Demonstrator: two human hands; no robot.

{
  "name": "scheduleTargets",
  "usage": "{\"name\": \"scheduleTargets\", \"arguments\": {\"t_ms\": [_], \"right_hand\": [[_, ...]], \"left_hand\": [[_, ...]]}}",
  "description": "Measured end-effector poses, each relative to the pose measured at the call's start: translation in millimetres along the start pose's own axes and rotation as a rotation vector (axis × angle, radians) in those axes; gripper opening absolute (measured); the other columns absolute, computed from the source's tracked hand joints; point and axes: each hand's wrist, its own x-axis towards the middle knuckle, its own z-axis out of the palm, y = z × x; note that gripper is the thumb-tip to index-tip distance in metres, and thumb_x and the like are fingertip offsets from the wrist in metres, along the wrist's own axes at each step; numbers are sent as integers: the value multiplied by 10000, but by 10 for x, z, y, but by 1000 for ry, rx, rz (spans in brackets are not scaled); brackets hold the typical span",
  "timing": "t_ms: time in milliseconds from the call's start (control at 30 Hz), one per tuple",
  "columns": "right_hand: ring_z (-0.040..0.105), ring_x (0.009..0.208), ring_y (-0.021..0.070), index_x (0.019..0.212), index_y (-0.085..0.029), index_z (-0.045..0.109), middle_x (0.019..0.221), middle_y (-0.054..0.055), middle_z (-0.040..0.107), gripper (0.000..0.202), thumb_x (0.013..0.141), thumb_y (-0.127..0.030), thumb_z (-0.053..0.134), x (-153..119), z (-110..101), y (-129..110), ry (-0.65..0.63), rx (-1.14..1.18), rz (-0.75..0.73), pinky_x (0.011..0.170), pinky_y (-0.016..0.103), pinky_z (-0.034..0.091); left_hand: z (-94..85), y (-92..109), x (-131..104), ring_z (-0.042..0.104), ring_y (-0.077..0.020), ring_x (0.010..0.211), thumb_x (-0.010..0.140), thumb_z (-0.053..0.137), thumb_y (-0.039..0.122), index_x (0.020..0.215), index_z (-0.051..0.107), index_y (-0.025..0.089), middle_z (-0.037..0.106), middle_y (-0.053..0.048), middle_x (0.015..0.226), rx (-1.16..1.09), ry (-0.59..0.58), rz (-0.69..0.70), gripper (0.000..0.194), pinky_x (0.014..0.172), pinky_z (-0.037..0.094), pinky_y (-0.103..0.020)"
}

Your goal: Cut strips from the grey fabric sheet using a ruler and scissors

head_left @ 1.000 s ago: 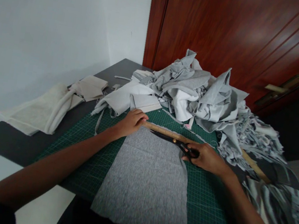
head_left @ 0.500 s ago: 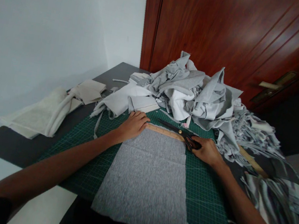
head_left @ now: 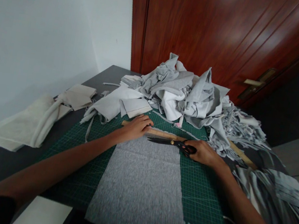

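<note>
A rectangle of heathered grey fabric lies flat on the green cutting mat, its near end hanging past the table edge. Across its far edge runs a wooden ruler. My left hand is closed over the ruler's left part, with the ruler's end showing beyond the knuckles. Black scissors are in my right hand, fingers around the handles. Their blades look closed and point left over the fabric, just on the near side of the ruler.
Behind the mat rises a heap of grey and white cloth. Thin fabric scraps and folded striped cloth lie to the right, with another wooden strip. Cream cloth lies left. A wall and wooden door stand behind.
The scissors have swung from beyond the ruler to its near side, over the fabric. The ruler's left end now shows past my left hand. The camera view has shifted slightly right.
</note>
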Motion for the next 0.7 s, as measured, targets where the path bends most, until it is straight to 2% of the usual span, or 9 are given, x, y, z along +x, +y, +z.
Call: {"name": "scheduleTargets", "arguments": {"t_ms": [67,167,233,367,533,700], "right_hand": [[665,686,195,923,-228,752,823,49,779,128,861,-293,661,-108,-50,53,32,6,65,652,286,429],[654,638,203,893,-231,713,733,37,724,246,902,-475,680,-313,-118,174,76,22,187,611,294,421],[651,618,208,864,-235,687,708,33,710,289,864,-524,704,-447,-153,283,104,17,268,594,297,422],[669,623,227,867,-230,700,716,40,733,329,785,-544,755,-630,-219,494,74,-7,393,598,313,438],[710,712,261,862,-232,729,768,50,769,324,721,-518,784,-652,-348,595,-21,27,420,649,337,496],[729,775,268,935,-241,750,877,67,809,317,739,-489,777,-597,-505,600,-120,132,335,682,352,553]], "left_hand": [[37,-33,44,613,-234,1108,1069,507,228,1113,677,203,659,-71,1116,0,0,13,177,1035,490,-424],[91,-72,107,624,-222,1077,1052,557,232,1064,690,212,667,-55,1077,-24,-6,8,136,1017,499,-411],[124,-87,148,631,-220,1053,1024,607,223,1017,701,205,673,-51,1036,-45,-12,-24,96,993,505,-397],[174,-80,205,640,-210,988,971,655,193,957,720,188,676,-48,960,-79,4,-86,67,930,514,-360],[212,-42,238,644,-188,874,921,611,140,854,726,183,702,-44,869,-106,25,-99,140,875,523,-339],[253,-55,303,634,-184,783,878,626,139,776,731,182,698,-37,781,-90,43,-139,152,823,537,-343]]}}
